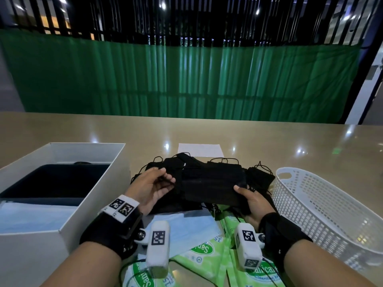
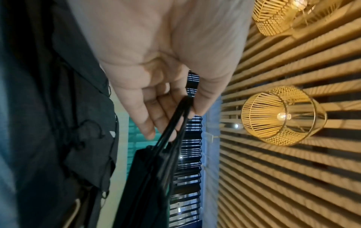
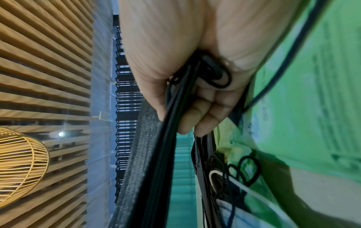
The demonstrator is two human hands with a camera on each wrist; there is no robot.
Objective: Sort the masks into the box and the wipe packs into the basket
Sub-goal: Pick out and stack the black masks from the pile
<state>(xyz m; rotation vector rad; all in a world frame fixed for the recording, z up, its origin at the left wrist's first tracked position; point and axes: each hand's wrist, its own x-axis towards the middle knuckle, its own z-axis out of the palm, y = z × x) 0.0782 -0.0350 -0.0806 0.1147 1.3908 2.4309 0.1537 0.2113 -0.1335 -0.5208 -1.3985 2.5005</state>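
Observation:
A stack of black masks is held just above the pile of black masks at the table's middle. My right hand grips the stack's right end, thumb on top; in the right wrist view the hand clamps the stack. My left hand pinches the black ear loops at the stack's left end, between thumb and fingers. A white box with a dark inner tray stands at the left. The white basket stands at the right. Green wipe packs lie near my wrists.
A light blue mask lies under the black pile, near the green packs. More light blue masks lie in the box's near part. A white sheet of paper lies beyond the pile. A green curtain hangs behind the table.

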